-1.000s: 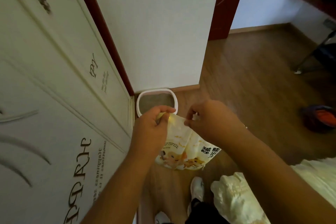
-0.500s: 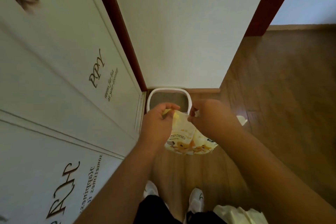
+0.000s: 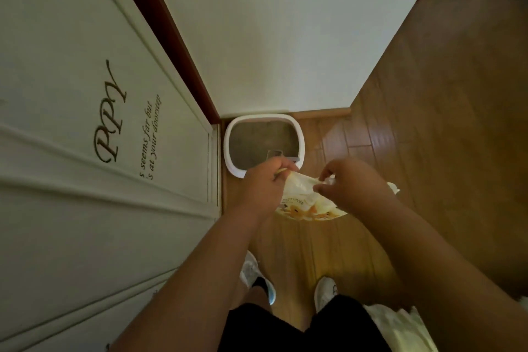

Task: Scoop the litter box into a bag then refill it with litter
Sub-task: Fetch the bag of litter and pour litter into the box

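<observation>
Yellow-and-white plastic, printed with orange cartoon figures and dark lettering, makes up the one bag (image 3: 307, 203) held up in front of the person, above the wooden floor (image 3: 428, 123). Both bare forearms reach forward from the bottom of the head view and converge on the bag's top edge. The left hand (image 3: 261, 183) has its fingers curled and pinches the left end of that edge between thumb and fingertips, knuckles turned upward. The right hand (image 3: 353, 183) pinches the edge's right part, with its thumb and forefinger closed on the film and the other fingers bent in behind them; the bag's top stretches between the two hands and its body hangs below them. Just beyond the hands, one white-rimmed litter box (image 3: 264, 144) sits on the floor in the corner where the white wall (image 3: 271, 37) meets the cream cabinet door (image 3: 85, 123) with scripted lettering. The box holds grey-brown litter, and a small greyish object rests at its near edge; what that object is cannot be told. Two white shoes (image 3: 324, 291) stand on the floor below, under black shorts (image 3: 300, 328). One pale crumpled bag or cloth (image 3: 400, 328) lies at the lower right.
</observation>
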Motion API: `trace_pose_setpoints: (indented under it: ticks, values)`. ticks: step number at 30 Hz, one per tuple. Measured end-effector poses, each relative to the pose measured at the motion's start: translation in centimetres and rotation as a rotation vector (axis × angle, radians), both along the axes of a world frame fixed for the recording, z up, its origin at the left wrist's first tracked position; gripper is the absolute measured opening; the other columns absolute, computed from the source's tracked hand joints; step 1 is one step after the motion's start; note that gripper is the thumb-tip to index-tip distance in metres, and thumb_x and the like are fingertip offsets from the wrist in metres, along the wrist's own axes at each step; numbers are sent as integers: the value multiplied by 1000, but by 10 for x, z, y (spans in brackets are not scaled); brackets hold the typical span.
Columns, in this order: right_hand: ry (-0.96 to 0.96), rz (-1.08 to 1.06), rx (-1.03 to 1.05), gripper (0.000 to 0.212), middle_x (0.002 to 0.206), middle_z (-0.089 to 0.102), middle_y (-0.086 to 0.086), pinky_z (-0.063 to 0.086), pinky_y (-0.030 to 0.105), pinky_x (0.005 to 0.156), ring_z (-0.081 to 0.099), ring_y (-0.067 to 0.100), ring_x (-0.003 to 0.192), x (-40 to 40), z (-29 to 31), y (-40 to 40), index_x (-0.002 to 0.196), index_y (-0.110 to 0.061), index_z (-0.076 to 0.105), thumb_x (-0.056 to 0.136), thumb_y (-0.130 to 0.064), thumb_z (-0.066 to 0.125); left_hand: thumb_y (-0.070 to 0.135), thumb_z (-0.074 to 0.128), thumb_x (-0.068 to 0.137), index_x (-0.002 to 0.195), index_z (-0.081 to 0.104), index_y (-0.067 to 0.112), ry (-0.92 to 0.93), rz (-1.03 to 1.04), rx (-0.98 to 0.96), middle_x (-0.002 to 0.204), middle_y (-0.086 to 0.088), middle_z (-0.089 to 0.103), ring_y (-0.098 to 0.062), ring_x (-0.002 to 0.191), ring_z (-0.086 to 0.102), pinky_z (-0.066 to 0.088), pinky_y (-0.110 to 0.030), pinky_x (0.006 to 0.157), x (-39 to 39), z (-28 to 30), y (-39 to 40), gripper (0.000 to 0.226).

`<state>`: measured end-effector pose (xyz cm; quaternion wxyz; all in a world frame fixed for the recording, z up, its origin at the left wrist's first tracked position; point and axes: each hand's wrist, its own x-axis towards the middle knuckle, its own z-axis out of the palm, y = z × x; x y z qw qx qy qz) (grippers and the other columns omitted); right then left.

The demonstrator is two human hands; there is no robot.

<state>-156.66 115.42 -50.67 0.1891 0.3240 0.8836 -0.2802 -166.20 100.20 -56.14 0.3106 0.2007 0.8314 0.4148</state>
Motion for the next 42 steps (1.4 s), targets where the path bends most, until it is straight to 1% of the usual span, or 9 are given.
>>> trace_pose_setpoints:
  ticks: [11, 18, 21, 23, 26, 29, 33, 37, 42]
  values:
    - [-132, -3, -127, 33, 116, 70, 2, 48, 20, 60, 60, 11, 83, -37, -184, 27, 122, -20, 70, 92, -33, 72, 15, 54, 105, 105, 74, 25, -158, 59, -135, 116, 3, 70, -15, 105, 64, 43, -12, 69, -28, -164, 22, 22]
    - [-176, 57, -161, 37, 126, 66, 2, 47, 26, 83, 63, 18, 107, -47, -302, 49, 132, -22, 64, 95, -28, 66, 9, 51, 105, 110, 74, 13, -191, 172, -179, 122, -2, 69, -14, 108, 61, 43, -5, 70, -27, -282, 44, 23]
    - [-204, 92, -155, 37, 127, 66, 3, 49, 29, 88, 63, 20, 110, -55, -349, 63, 133, -22, 63, 97, -25, 63, 10, 53, 104, 105, 74, 19, -197, 180, -167, 121, -2, 70, -19, 112, 64, 53, -28, 90, -30, -334, 54, 23]
    - [-229, 110, -151, 36, 124, 68, 5, 52, 32, 90, 64, 21, 108, -59, -379, 69, 133, -20, 64, 97, -24, 61, 11, 53, 104, 101, 72, 27, -192, 166, -176, 118, -1, 70, -19, 110, 64, 56, -39, 95, -34, -367, 61, 24]
    - [-239, 103, -136, 33, 119, 69, 5, 56, 36, 90, 66, 21, 102, -62, -420, 74, 130, -21, 66, 97, -23, 61, 13, 54, 105, 103, 70, 28, -185, 120, -191, 116, 2, 70, -17, 110, 64, 56, -34, 92, -40, -410, 68, 23]
    - [-183, 87, -117, 31, 117, 70, 4, 57, 37, 86, 67, 20, 100, -70, -450, 84, 128, -22, 67, 99, -27, 59, 15, 53, 105, 108, 73, 22, -134, 95, -168, 111, 5, 71, -13, 106, 65, 55, -28, 86, -53, -440, 75, 21]
    - [54, 26, -14, 25, 104, 71, 0, 61, 40, 73, 68, 17, 84, -92, -477, 97, 122, -27, 67, 98, -30, 59, 18, 55, 104, 113, 71, 26, 58, 83, -77, 104, 10, 73, -4, 95, 65, 55, -26, 80, -83, -462, 88, 20]
    - [205, 104, 88, 26, 107, 65, -7, 53, 31, 80, 63, 15, 97, -116, -511, 99, 123, -32, 63, 96, -32, 62, 24, 63, 99, 120, 68, 30, 231, -44, -69, 114, 14, 66, -3, 106, 59, 53, -30, 92, -113, -488, 99, 22]
    - [264, 248, 203, 29, 114, 60, -9, 54, 33, 87, 63, 14, 101, -148, -540, 116, 124, -29, 61, 96, -31, 64, 34, 79, 88, 111, 70, 36, 318, -157, -139, 105, 18, 60, -3, 99, 58, 52, -26, 84, -147, -506, 114, 25]
